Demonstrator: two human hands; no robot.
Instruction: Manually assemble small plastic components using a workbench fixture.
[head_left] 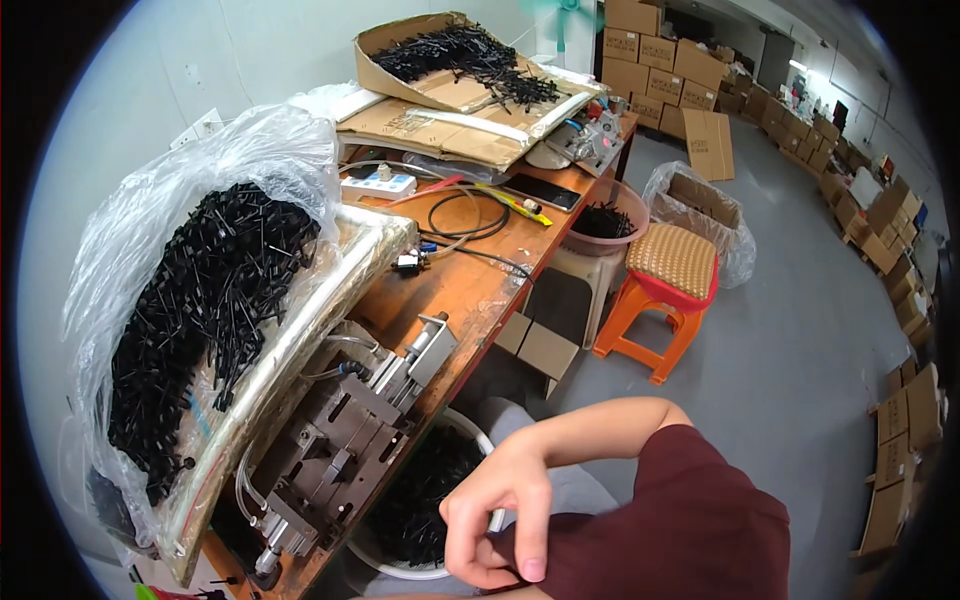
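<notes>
My right hand (497, 515) is at the lower middle, its arm bent sharply at the elbow. Its fingers are curled in and pinch the dark maroon shirt (690, 530) near the bottom edge. A thin strip of bare forearm shows at the very bottom; my left hand is out of sight. Just left of my right hand, a white-rimmed basket (492, 432) of black parts (420, 495) stands below the table edge. Beyond it, a metal jig (340, 465) with air cylinders and clear hoses is on the wooden table (420, 295). A slim black piece seems to lie across the jig.
A plastic-lined tray (270, 400) heaped with thin-stemmed black parts stands at left. Farther back are a cardboard box (400, 85) of similar parts, a power strip (378, 184), cables and a phone (543, 192). An orange stool (650, 320) and a pink basin (635, 212) stand right; stacked cartons (660, 55) behind.
</notes>
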